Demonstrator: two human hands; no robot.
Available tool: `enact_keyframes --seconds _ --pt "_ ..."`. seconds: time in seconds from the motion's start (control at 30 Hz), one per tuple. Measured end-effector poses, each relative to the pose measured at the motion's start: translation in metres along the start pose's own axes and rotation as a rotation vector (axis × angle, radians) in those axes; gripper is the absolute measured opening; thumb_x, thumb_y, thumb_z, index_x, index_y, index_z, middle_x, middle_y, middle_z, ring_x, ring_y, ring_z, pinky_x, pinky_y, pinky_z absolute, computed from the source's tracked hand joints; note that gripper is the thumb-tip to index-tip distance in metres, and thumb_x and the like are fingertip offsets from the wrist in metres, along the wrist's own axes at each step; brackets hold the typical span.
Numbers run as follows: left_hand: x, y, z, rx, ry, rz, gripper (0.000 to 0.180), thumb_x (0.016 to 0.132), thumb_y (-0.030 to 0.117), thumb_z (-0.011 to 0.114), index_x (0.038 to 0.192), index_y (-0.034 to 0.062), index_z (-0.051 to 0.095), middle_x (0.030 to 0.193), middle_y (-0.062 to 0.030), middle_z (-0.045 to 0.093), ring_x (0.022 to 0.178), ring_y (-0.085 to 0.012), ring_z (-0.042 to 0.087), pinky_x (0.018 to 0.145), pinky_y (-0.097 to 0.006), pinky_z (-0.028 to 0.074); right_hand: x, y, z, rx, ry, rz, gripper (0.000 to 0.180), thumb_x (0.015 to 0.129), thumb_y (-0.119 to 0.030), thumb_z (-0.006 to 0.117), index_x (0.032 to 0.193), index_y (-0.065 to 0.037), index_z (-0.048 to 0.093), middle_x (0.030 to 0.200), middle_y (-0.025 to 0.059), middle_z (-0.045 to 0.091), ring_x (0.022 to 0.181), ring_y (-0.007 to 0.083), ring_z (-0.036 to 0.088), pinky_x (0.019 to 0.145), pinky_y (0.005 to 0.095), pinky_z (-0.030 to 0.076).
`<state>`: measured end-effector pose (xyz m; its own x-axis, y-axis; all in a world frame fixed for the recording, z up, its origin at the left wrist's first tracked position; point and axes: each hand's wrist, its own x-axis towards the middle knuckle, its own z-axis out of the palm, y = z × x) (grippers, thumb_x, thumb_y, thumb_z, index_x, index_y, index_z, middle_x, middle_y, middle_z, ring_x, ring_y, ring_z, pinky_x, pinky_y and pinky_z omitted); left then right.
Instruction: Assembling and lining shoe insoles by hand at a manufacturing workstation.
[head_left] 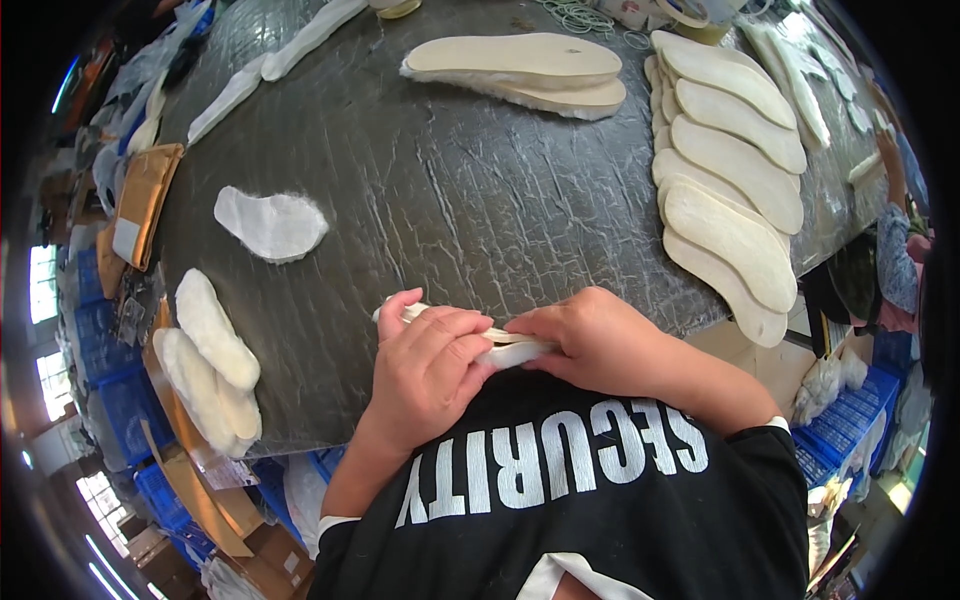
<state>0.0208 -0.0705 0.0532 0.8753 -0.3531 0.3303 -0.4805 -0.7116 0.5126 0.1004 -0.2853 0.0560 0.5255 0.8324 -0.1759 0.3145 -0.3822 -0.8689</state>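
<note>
Close to my body, at the near table edge, I hold a cream insole with white fleece point(515, 354) between both hands. Its layers part slightly in the gap between my fingers, and most of it is hidden. My left hand point(425, 365) wraps its left part, fingers over the top and one fingertip at the far end. My right hand point(600, 340) pinches the right end between thumb and fingers. To the left on the table lies a loose white fleece piece point(271, 226). Nearer the left edge rest several fluffy finished-looking insoles point(216, 330).
Overlapping rows of cream insoles point(735, 165) lie along the right side. A fleece-edged insole stack point(515, 62) sits on the far side of the dark table point(450, 200). Blue crates point(845, 420) stand at the right. Another person's arm point(890, 165) shows at the far right.
</note>
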Motion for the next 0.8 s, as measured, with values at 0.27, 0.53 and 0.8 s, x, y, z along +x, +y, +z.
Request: enact_keyframes --seconds 0.27,0.53,0.8 --pt "-0.005 -0.001 -0.010 -0.017 -0.010 -0.079 0.023 0.069 0.002 0.074 0.086 0.0105 0.062 0.098 -0.0039 0.068 0.090 -0.0231 0.066 0.100 -0.055 0.035 -0.006 -0.002 0.009 -0.123 0.058 -0.042 0.028 0.078 -0.009 0.069 0.105 -0.004 0.067 0.079 0.0160 0.068 0.074 0.0352 0.068 0.068 0.0440 0.054" --pt "-0.010 0.000 -0.006 0.000 0.026 -0.052 0.020 0.071 0.004 0.074 0.085 0.0110 0.062 0.096 -0.0034 0.068 0.087 -0.0222 0.066 0.099 -0.055 0.035 -0.006 -0.008 0.010 -0.181 0.139 -0.137 0.035 0.073 -0.009 0.073 0.107 -0.003 0.068 0.081 0.0137 0.069 0.072 0.0306 0.069 0.071 0.0409 0.054" --pt "-0.017 0.001 -0.006 -0.061 0.121 -0.032 0.029 0.065 0.009 0.080 0.088 0.0117 0.064 0.102 -0.0033 0.067 0.094 -0.0230 0.065 0.098 -0.054 0.037 -0.003 -0.006 0.020 -0.403 0.166 -0.184 0.028 0.070 -0.014 0.075 0.097 -0.007 0.068 0.073 0.0059 0.068 0.066 0.0238 0.068 0.069 0.0384 0.053"
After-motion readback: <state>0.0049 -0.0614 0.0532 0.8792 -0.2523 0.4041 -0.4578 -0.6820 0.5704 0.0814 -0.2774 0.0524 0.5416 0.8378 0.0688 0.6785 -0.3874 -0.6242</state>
